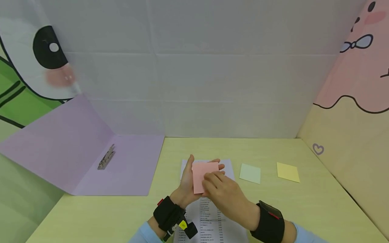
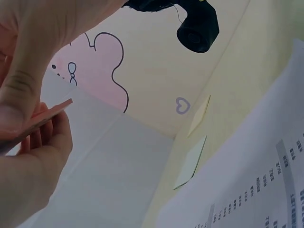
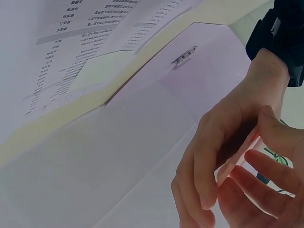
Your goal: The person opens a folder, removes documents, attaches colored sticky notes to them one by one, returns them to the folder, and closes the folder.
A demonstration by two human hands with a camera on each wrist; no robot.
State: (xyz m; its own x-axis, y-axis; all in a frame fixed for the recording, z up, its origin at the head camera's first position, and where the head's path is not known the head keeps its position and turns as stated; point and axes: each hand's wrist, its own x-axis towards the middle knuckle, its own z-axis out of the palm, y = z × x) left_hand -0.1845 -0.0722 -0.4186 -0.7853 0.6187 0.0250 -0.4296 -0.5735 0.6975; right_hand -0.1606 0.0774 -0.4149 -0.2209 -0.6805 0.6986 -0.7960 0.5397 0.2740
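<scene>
A pink sticky-note pad (image 1: 199,179) lies across the upturned palm of my left hand (image 1: 186,189), above a printed sheet (image 1: 209,219). The left thumb stands along the pad's left side, and fingertips show past its right edge. My right hand (image 1: 228,197) reaches over from the right with curled fingers, their tips on the pad's lower right part. Seen edge-on in the left wrist view, the pink pad (image 2: 45,118) sits between the two hands. In the right wrist view, fingers of both hands close around the pink paper (image 3: 236,161); part of it is hidden.
An open purple folder (image 1: 133,168) with a metal clip (image 1: 107,157) stands at the left, its cover leaning on the wall. To the right of the sheet lie a pale green note (image 1: 250,173) and a yellow note (image 1: 288,172). Cartoon-printed walls (image 1: 212,77) enclose the table.
</scene>
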